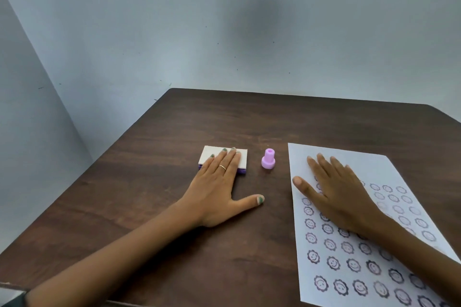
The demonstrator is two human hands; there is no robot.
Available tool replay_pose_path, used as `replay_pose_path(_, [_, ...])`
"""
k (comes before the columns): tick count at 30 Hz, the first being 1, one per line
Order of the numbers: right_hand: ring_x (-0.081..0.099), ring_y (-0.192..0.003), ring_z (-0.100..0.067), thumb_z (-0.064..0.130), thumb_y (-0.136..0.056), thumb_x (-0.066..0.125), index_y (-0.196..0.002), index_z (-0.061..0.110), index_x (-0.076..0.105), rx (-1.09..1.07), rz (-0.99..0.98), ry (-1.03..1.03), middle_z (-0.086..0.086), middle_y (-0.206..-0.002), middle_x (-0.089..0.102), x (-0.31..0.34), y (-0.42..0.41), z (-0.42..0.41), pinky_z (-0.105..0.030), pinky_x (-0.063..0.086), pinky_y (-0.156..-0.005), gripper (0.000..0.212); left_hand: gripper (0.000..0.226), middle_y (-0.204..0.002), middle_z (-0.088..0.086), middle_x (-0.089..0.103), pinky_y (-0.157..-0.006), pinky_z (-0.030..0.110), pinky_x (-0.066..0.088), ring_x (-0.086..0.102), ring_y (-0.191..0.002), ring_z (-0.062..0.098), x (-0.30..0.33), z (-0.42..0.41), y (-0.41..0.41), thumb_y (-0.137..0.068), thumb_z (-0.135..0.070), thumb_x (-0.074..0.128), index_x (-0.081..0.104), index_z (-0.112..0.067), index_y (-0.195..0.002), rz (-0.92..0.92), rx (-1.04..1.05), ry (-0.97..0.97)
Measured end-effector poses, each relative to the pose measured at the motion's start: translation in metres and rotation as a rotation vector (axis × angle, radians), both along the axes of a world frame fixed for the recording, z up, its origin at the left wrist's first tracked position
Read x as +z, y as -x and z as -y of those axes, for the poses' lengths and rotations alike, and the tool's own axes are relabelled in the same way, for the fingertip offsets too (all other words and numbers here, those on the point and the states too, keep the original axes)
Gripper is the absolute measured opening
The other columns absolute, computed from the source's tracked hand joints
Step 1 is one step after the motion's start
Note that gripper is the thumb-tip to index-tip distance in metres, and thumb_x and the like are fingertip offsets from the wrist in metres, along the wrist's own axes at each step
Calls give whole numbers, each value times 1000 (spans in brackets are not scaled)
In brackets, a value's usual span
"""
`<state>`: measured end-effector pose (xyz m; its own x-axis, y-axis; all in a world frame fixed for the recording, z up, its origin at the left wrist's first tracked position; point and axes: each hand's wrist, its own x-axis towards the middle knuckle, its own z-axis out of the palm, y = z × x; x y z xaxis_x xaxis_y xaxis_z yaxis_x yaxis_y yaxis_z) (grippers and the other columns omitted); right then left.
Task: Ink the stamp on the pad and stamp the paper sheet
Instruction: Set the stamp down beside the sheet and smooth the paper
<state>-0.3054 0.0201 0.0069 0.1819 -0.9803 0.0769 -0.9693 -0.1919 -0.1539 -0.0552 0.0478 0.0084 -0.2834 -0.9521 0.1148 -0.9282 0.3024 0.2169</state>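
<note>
A small pink stamp (268, 162) stands upright on the dark wooden table (154, 182), between the pad and the paper. To its left lies the ink pad (209, 156), a white-lidded box with a purple base, lid closed. My left hand (219, 189) lies flat with its fingertips resting on the pad's lid and the thumb spread on the table. The white paper sheet (369, 257) at the right carries several rows of smiley sun prints. My right hand (336, 194) rests flat, fingers apart, on the upper part of the sheet. Neither hand touches the stamp.
The table's far edge meets a pale blue wall (224, 32). Its left edge runs diagonally toward me. The sheet's upper strip is unprinted.
</note>
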Motion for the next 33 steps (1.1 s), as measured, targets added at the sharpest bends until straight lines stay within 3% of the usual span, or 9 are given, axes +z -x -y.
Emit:
replay_pose_path(8, [-2,-143,-22,85,-55,-13,-143,28,-4,82,-82,6,0,-157,-3,-7,-1,34,-43,-3,-114,105,104,-159,-3,-10,-112,25,-13,-13,-144,9,0,17,5,-74,-81,24,-8,-17,-149,-20,19,6])
replay_pose_path(17, [-3,-143,-23,81,-60,-7,-143,26,-3,81,-65,-7,-1,-157,-4,-5,-1,32,-44,-3,-114,100,108,-159,-4,-9,-111,23,-13,-12,-143,7,-2,17,5,-66,-85,14,-6,-19,-150,-27,14,41])
replay_pose_path(20, [0,-143,-24,80,-64,4,-143,26,2,72,7,-34,-3,-157,1,3,-5,29,-48,1,-115,96,108,-159,-4,-8,-110,22,-14,-12,-143,7,-3,16,5,-66,-84,15,-6,-19,-150,-37,16,51])
replay_pose_path(22, [17,-141,-26,74,-74,26,-142,23,17,56,151,61,-4,-154,19,12,-10,29,-47,13,-114,85,107,-159,-4,-8,-110,22,-14,-12,-144,7,-4,16,6,-68,-84,17,-5,-19,-150,-41,14,55])
replay_pose_path(24, [37,-129,-22,60,-77,52,-133,21,38,99,291,216,-4,-143,41,21,-19,28,-37,29,-104,69,104,-159,-4,-8,-110,22,-14,-12,-144,7,-4,17,5,-71,-82,21,-5,-19,-150,-40,12,56])
replay_pose_path(26, [47,-113,-14,47,-77,63,-120,20,52,208,407,267,-3,-128,56,26,-32,27,-26,32,-93,52,103,-159,-4,-8,-111,23,-13,-12,-144,7,-4,17,5,-73,-82,22,-6,-19,-150,-42,13,51])
replay_pose_path(29, [51,-96,-6,34,-79,67,-109,19,59,315,510,202,-1,-112,63,23,-48,24,-20,41,-83,35,106,-159,-3,-8,-111,24,-13,-12,-144,8,-4,16,5,-69,-84,18,-6,-19,-150,-39,8,46])
replay_pose_path(33, [54,-79,-2,21,-78,69,-103,17,61,286,565,186,-1,-99,67,16,-57,30,-2,38,-67,28,101,-159,-3,-7,-111,23,-14,-11,-144,8,-5,15,5,-75,-80,26,-5,-19,-150,-47,4,55])
